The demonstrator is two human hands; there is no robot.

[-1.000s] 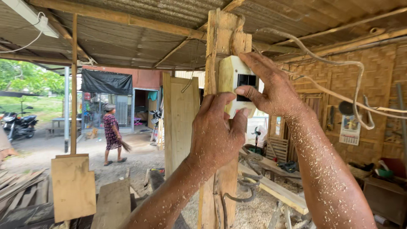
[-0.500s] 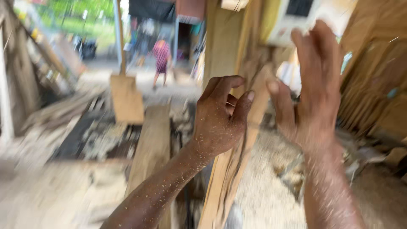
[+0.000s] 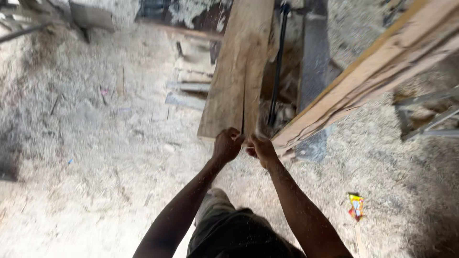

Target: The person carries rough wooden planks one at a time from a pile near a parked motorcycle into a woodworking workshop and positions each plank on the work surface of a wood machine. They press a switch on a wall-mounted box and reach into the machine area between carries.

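Observation:
A long, rough wooden plank (image 3: pixel 239 67) with a split running up from its near end lies over the sawdust floor in the head view. My left hand (image 3: pixel 227 144) is closed over the plank's near end, fingers curled on the edge. Close beside it, my right hand (image 3: pixel 262 150) is curled at the plank's near right corner, by the split. Blur hides whether the right hand grips the wood. Both forearms are dusted with sawdust.
A thick, weathered wooden beam (image 3: pixel 373 81) slants up to the right of my hands. A black metal rod (image 3: pixel 277 62) runs between plank and beam. Sawdust covers the ground (image 3: pixel 95 157). A colourful wrapper (image 3: pixel 356 206) lies at the right, near a metal frame (image 3: pixel 430 119).
The view has swung from a box on an upright post down to the floor. Both hands have dropped from the post to the plank's near end.

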